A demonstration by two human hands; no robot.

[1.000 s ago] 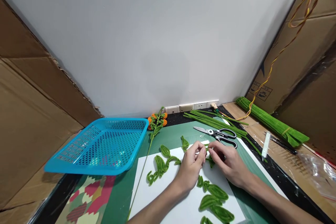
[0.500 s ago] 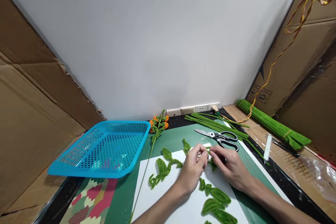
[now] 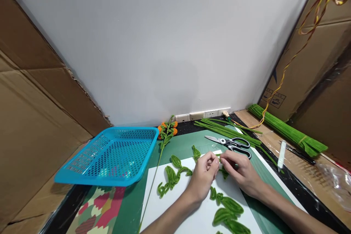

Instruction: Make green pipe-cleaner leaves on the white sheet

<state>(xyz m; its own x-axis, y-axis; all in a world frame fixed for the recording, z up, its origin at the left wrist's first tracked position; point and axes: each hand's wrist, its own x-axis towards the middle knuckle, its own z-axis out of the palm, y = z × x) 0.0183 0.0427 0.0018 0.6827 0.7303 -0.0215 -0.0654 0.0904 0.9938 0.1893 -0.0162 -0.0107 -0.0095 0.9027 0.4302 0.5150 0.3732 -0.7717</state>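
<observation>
My left hand [image 3: 205, 173] and my right hand [image 3: 241, 171] meet over the top of a white sheet [image 3: 189, 206], fingers pinched together. Between the fingertips shows a short bit of green pipe cleaner [image 3: 218, 155]; most of it is hidden by the fingers. Just below the right fingers lies a green fuzzy piece [image 3: 224, 173], partly covered. Leaf shapes of bent green pipe cleaner lie around the hands: a single leaf [image 3: 176, 161], a leaf cluster [image 3: 170, 177] on the left, and another cluster [image 3: 231, 210] nearer me on the right.
Scissors [image 3: 229, 143] lie beyond my right hand, near loose green pipe cleaners [image 3: 227, 130]. A thick green bundle [image 3: 287, 129] rests at the right. A blue basket [image 3: 109, 182] stands left, beside an orange flower stem [image 3: 156, 175]. Cardboard [image 3: 41, 98] and a wall [image 3: 175, 44] enclose the table.
The whole view has shifted slightly, so things appear a little further right. Both hands keep the same pinched pose, with only slight finger movement.
</observation>
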